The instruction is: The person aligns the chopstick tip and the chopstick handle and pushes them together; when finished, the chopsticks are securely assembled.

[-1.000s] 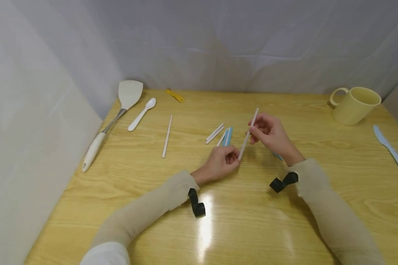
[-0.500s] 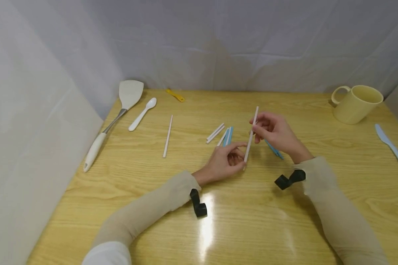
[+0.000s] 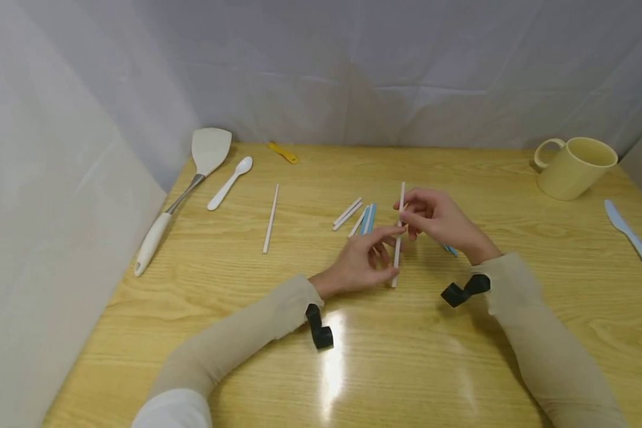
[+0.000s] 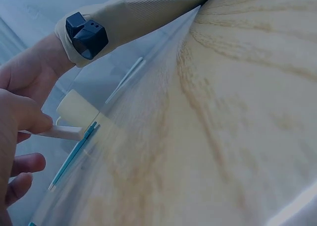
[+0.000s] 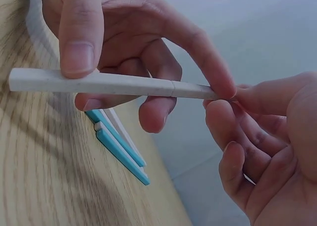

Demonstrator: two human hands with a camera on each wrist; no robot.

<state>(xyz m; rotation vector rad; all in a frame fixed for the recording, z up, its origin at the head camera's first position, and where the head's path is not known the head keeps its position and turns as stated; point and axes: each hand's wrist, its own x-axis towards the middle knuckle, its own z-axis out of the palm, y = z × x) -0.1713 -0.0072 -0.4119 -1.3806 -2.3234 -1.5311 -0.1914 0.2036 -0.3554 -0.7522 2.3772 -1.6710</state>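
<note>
1. The left hand (image 3: pixel 355 264) reaches in from the left, palm turned towards the right hand (image 3: pixel 438 220); both forearms slant inwards in ribbed beige sleeves (image 3: pixel 529 333).
2. The left hand holds a white stick (image 3: pixel 397 255), thumb against its thicker end and index finger further along; its other fingers bend loosely beneath.
3. The right hand pinches the same stick between thumb and fingertips, further up its thinner part, the remaining fingers curled.
4. The stick is straight, matt and square-edged, narrowing along its length, with a fine line around it.
5. It is raised above the table (image 3: pixel 406 368), between the two hands, its thick end towards the person.
6. The table shows glossy yellowish wood grain. Blue pieces (image 3: pixel 449 250) lie below the right hand; short white sticks (image 3: pixel 348 215) lie just beyond the left. A smooth yellow mug (image 3: pixel 572 172) stands well apart, right.
</note>
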